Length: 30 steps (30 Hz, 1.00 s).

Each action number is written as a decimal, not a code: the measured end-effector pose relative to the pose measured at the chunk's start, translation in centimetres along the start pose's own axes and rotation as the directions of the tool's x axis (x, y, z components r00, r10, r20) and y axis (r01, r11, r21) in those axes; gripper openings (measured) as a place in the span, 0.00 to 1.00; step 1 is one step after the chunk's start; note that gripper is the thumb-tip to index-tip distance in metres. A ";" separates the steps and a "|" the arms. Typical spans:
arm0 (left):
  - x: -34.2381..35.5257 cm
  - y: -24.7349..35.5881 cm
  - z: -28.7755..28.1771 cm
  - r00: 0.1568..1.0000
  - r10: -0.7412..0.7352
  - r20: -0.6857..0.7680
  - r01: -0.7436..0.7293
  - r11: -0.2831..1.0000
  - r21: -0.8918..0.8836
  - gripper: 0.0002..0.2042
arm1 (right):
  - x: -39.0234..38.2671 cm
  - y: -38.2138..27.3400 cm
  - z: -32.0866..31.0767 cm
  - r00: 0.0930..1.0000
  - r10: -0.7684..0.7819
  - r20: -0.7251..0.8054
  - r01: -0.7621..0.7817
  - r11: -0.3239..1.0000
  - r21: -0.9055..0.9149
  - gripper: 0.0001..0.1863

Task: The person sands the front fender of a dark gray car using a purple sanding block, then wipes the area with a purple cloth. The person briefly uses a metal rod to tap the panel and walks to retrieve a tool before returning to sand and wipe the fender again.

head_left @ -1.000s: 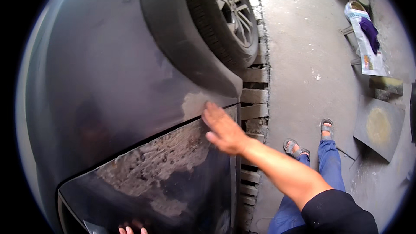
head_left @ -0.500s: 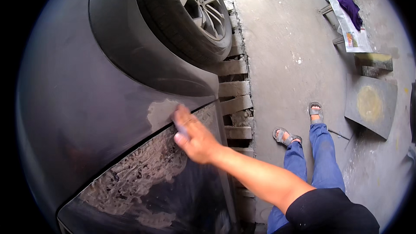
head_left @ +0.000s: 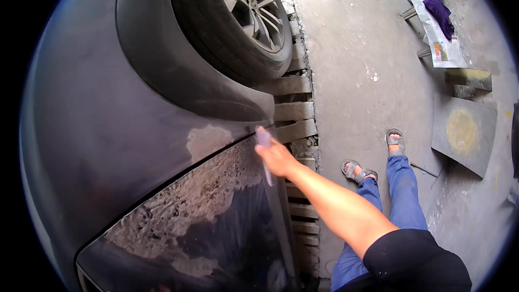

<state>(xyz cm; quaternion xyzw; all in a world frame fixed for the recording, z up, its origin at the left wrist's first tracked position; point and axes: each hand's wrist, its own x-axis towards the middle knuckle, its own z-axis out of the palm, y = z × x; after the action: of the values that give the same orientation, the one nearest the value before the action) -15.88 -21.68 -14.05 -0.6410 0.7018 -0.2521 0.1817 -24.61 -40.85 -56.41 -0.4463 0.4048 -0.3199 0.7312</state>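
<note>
My right hand (head_left: 277, 157) reaches across from the lower right, its fingers closed round a thin pale-lilac sheet (head_left: 264, 138) that looks like sandpaper. The fingertips are at the seam between two dark car panels, near the lower corner of the wheel-arch trim (head_left: 238, 97). Below the seam, the dark panel (head_left: 243, 232) carries a broad, rough patch of beige-grey filler (head_left: 173, 211). A smaller, smoother filler patch (head_left: 208, 141) lies above the seam, left of the hand. Blur softens the fingertips. My left hand is out of view.
A wheel (head_left: 251, 5) stands above the panels, beside a row of pale slats or blocks (head_left: 294, 111). On the right are a newspaper-covered stool (head_left: 432, 38) with a purple cloth (head_left: 439, 15), a grey board (head_left: 462, 130) and a thin rod (head_left: 424, 169). My sandalled feet are on the concrete floor.
My right hand has slid right and slightly up along the seam with the sheet, away from the small filler patch to the wheel-arch corner. The view has shifted a little.
</note>
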 end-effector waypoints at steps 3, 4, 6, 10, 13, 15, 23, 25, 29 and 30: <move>-1.1 -0.6 -0.3 0.999 0.014 0.042 -0.017 0.997 0.081 0.23 | -5.3 1.8 -2.9 0.986 0.144 0.085 -0.151 0.985 0.078 0.33; -2.0 -1.0 -0.3 0.996 0.033 0.078 -0.042 0.992 0.117 0.23 | -7.5 3.3 -3.6 0.975 0.217 0.040 -0.217 0.976 0.020 0.29; -1.6 -0.3 -0.3 0.995 0.003 0.102 -0.020 0.986 0.167 0.24 | -11.6 6.7 -5.9 0.942 0.328 0.064 -0.319 0.940 -0.123 0.24; -0.9 -0.1 0.5 0.982 -0.071 0.173 0.019 0.958 0.286 0.24 | -17.6 9.7 -12.3 0.815 0.543 0.203 -0.459 0.818 -0.348 0.20; 0.6 2.1 1.4 0.951 -0.137 0.276 0.037 0.940 0.339 0.32 | -20.3 10.1 -16.0 0.833 0.534 0.144 -0.465 0.818 -0.340 0.22; 3.3 3.0 2.4 0.942 -0.171 0.288 0.051 0.922 0.383 0.38 | -21.4 11.5 -19.7 0.845 0.533 0.050 -0.471 0.784 -0.404 0.21; 10.3 3.4 7.4 0.973 -0.188 0.137 0.123 0.915 0.385 0.46 | -23.7 8.6 -28.2 0.791 0.612 -0.026 -0.596 0.760 -0.259 0.16; 8.9 4.0 8.0 0.961 -0.153 0.231 0.061 0.929 0.364 0.46 | -24.7 8.7 -30.0 0.800 0.594 -0.078 -0.593 0.765 -0.252 0.16; 5.4 6.1 8.0 0.892 -0.044 0.450 -0.101 0.951 0.293 0.42 | -26.2 6.7 -33.4 0.793 0.593 -0.142 -0.600 0.719 -0.351 0.19; 5.3 7.2 7.6 0.873 -0.025 0.487 -0.119 0.958 0.263 0.40 | -26.5 5.6 -34.8 0.793 0.592 -0.141 -0.597 0.710 -0.374 0.20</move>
<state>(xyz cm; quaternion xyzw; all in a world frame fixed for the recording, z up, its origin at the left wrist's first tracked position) -17.87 -27.45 -24.05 -0.6334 0.6054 -0.1768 0.4483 -66.93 -30.30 -62.90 -0.4300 0.5868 0.0196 0.6858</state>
